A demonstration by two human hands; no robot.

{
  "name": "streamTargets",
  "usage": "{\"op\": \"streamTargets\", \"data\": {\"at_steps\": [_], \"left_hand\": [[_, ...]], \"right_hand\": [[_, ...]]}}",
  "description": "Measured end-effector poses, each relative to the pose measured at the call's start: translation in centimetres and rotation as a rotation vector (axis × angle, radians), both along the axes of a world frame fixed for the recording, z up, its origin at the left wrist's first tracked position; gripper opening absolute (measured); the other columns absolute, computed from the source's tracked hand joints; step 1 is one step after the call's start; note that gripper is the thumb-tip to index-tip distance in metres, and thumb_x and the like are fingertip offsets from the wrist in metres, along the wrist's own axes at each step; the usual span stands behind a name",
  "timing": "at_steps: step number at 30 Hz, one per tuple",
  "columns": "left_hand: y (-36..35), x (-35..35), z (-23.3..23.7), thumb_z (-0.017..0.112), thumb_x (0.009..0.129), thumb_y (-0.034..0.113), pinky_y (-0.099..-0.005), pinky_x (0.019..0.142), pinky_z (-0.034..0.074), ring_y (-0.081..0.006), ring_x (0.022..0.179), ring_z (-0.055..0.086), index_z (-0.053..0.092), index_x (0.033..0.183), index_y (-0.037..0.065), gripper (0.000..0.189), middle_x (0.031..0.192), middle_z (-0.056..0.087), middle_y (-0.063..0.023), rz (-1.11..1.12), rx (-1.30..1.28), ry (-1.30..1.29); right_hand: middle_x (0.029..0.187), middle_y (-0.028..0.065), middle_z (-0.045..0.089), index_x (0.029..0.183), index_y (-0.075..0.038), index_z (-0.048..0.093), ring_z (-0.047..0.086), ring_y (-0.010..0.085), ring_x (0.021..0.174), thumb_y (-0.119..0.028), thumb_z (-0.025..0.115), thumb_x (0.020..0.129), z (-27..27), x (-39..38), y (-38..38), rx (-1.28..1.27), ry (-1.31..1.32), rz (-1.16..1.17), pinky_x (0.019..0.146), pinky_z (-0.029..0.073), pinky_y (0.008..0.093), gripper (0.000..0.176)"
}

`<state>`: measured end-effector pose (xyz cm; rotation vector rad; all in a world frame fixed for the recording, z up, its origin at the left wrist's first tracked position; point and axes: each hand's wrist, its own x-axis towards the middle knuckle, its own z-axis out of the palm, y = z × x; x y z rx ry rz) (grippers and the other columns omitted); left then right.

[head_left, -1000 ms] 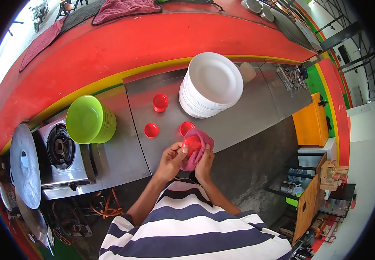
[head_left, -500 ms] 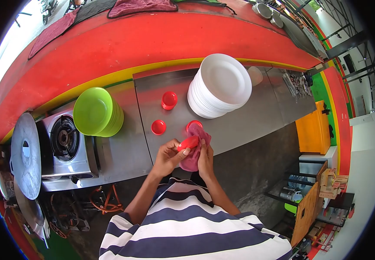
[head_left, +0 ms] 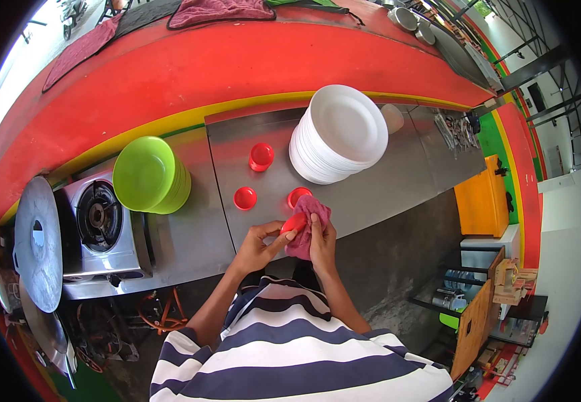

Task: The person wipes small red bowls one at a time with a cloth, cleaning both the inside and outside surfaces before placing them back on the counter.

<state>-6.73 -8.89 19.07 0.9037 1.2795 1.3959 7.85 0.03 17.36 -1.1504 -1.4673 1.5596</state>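
Stainless steel worktop (head_left: 384, 194) crosses the middle of the view, backed by a broad red ledge (head_left: 237, 60) edged with a yellow stripe. Reading the view as a clock face, a tall stack of white plates (head_left: 344, 127) stands at one o'clock. A stack of green plates (head_left: 146, 175) stands at ten, with a gas burner (head_left: 96, 216) just beside it at nine. An orange box (head_left: 483, 195) sits off the worktop at three o'clock. Three small red dishes rest on the steel: the far dish (head_left: 261, 155) at eleven o'clock, the middle dish (head_left: 245, 197) at nine near the centre, and the near dish (head_left: 296, 195) at the centre itself. Just below, at six o'clock, the left hand (head_left: 257, 246) is closed on a fourth, the held dish (head_left: 294, 222), pinched tilted above the worktop's near edge. The right hand (head_left: 322, 242) grips a pink cloth (head_left: 312, 208), which is pressed against the held dish. The cloth seems to overlap the near dish's rim, though whether they touch is hard to tell.
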Motion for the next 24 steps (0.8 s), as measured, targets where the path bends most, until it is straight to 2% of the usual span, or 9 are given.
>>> {"op": "streamTargets", "data": {"at_steps": [2, 5, 8, 9, 12, 14, 18, 21, 24], "left_hand": [[0.1, -0.4, 0.3, 0.064, 0.097, 0.015, -0.0246, 0.079, 0.047, -0.0065, 0.086, 0.059, 0.068, 0.110, -0.002, 0.022, 0.099, 0.071, -0.0029, -0.042, 0.059, 0.171], [0.4, 1.2, -0.3, 0.065, 0.095, 0.009, -0.0254, 0.087, 0.049, -0.0073, 0.089, 0.061, 0.066, 0.115, -0.003, 0.023, 0.101, 0.071, -0.0062, 0.119, 0.077, -0.090], [0.7, 2.8, -1.5, 0.065, 0.094, 0.005, -0.0248, 0.084, 0.050, -0.0088, 0.091, 0.062, 0.063, 0.113, -0.002, 0.020, 0.103, 0.070, -0.0073, 0.311, 0.180, -0.292], [0.7, 2.9, -1.8, 0.065, 0.094, 0.004, -0.0246, 0.083, 0.050, -0.0090, 0.091, 0.062, 0.063, 0.111, -0.002, 0.018, 0.103, 0.070, -0.0074, 0.344, 0.188, -0.308], [0.6, 2.7, -2.0, 0.064, 0.095, 0.005, -0.0241, 0.080, 0.050, -0.0091, 0.090, 0.063, 0.060, 0.106, 0.000, 0.013, 0.101, 0.070, -0.0072, 0.434, 0.205, -0.357], [0.8, 2.1, -1.6, 0.064, 0.095, 0.006, -0.0241, 0.078, 0.050, -0.0087, 0.088, 0.063, 0.058, 0.102, 0.002, 0.010, 0.101, 0.069, -0.0065, 0.482, 0.207, -0.388], [0.0, 0.8, -1.6, 0.061, 0.098, 0.013, -0.0259, 0.080, 0.051, -0.0099, 0.088, 0.063, 0.057, 0.100, 0.003, 0.011, 0.100, 0.069, -0.0062, 0.388, 0.061, -0.472], [-0.8, -0.2, -0.6, 0.060, 0.099, 0.018, -0.0318, 0.091, 0.051, -0.0135, 0.099, 0.064, 0.058, 0.105, 0.002, 0.017, 0.104, 0.068, -0.0066, 0.171, -0.022, -0.520], [-1.5, 0.0, -2.3, 0.062, 0.098, 0.015, -0.0306, 0.089, 0.051, -0.0130, 0.096, 0.064, 0.061, 0.103, 0.000, 0.016, 0.102, 0.068, -0.0066, 0.011, -0.019, -0.322]], "right_hand": [[0.100, 0.0043, 0.063, 0.116, 0.003, 0.060, 0.054, 0.0092, 0.091, -0.036, 0.048, 0.104, -0.2, 0.0, 0.1, -0.008, -0.022, -0.002, 0.081, 0.045, 0.0268, 0.042], [0.096, 0.0031, 0.063, 0.114, 0.003, 0.060, 0.053, 0.0090, 0.089, -0.038, 0.046, 0.104, 0.2, -0.5, -0.7, -0.094, 0.031, -0.039, 0.080, 0.045, 0.0269, 0.044], [0.094, 0.0018, 0.061, 0.112, 0.002, 0.060, 0.053, 0.0085, 0.086, -0.039, 0.044, 0.105, -0.5, -0.3, -1.7, -0.117, 0.028, 0.036, 0.078, 0.045, 0.0263, 0.045], [0.093, 0.0009, 0.061, 0.111, 0.001, 0.061, 0.052, 0.0077, 0.086, -0.036, 0.046, 0.105, -0.5, -0.4, -2.0, -0.189, 0.062, 0.051, 0.077, 0.044, 0.0257, 0.040], [0.092, 0.0008, 0.061, 0.111, 0.001, 0.061, 0.052, 0.0071, 0.086, -0.032, 0.049, 0.104, -1.2, 0.3, -2.6, -0.131, -0.020, 0.238, 0.076, 0.045, 0.0260, 0.035], [0.094, 0.0011, 0.061, 0.113, 0.000, 0.059, 0.054, 0.0076, 0.087, -0.030, 0.053, 0.102, -1.0, 0.3, -2.7, -0.097, -0.026, 0.234, 0.078, 0.046, 0.0261, 0.034], [0.100, 0.0017, 0.062, 0.119, 0.001, 0.058, 0.056, 0.0082, 0.089, -0.027, 0.060, 0.098, 0.3, 0.2, -2.8, -0.025, 0.014, 0.207, 0.081, 0.047, 0.0260, 0.035], [0.101, 0.0017, 0.063, 0.121, 0.001, 0.057, 0.057, 0.0081, 0.089, -0.025, 0.065, 0.096, 0.5, 0.7, -2.2, -0.004, 0.080, 0.177, 0.081, 0.048, 0.0260, 0.038], [0.095, 0.0003, 0.064, 0.114, 0.001, 0.062, 0.057, 0.0071, 0.084, -0.026, 0.068, 0.094, 0.5, 1.2, -1.5, 0.022, 0.138, 0.174, 0.075, 0.049, 0.0257, 0.034]]}}
